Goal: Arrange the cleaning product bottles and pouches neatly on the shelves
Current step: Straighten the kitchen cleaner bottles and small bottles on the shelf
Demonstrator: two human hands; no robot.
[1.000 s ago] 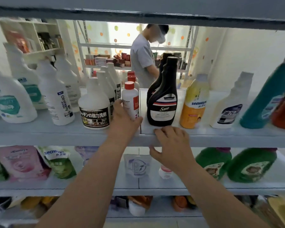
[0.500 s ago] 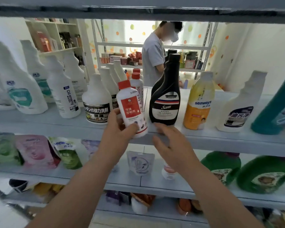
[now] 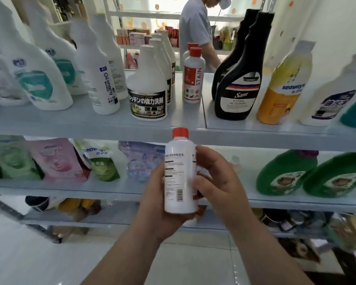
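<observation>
**Head view.** We see a small white bottle (image 3: 180, 177) with a red cap, held upright in front of the shelving. Its back label, with a barcode, faces the camera. The left hand (image 3: 156, 204) curls round the bottle's base and left side. The right hand (image 3: 220, 188) clasps the right side, thumb on the front edge and fingers curled round the back. Both hands thus grip the bottle, which is off the shelves, in front of the opening between the upper shelf (image 3: 70, 128) and the middle shelf (image 3: 111, 189). On the upper shelf we note a matching red-capped bottle marked STAIN (image 3: 194, 79). It stands between a white bottle with a black label (image 3: 147, 89) and a black Sam bottle (image 3: 239, 83). A yellow Seaways bottle (image 3: 282, 89) stands just right of the black one. On the middle shelf, a pink pouch (image 3: 58, 159) leans among other pouches at left, and two green jugs (image 3: 286, 173) lie at right. A person (image 3: 195, 31) stands beyond the shelving.
</observation>
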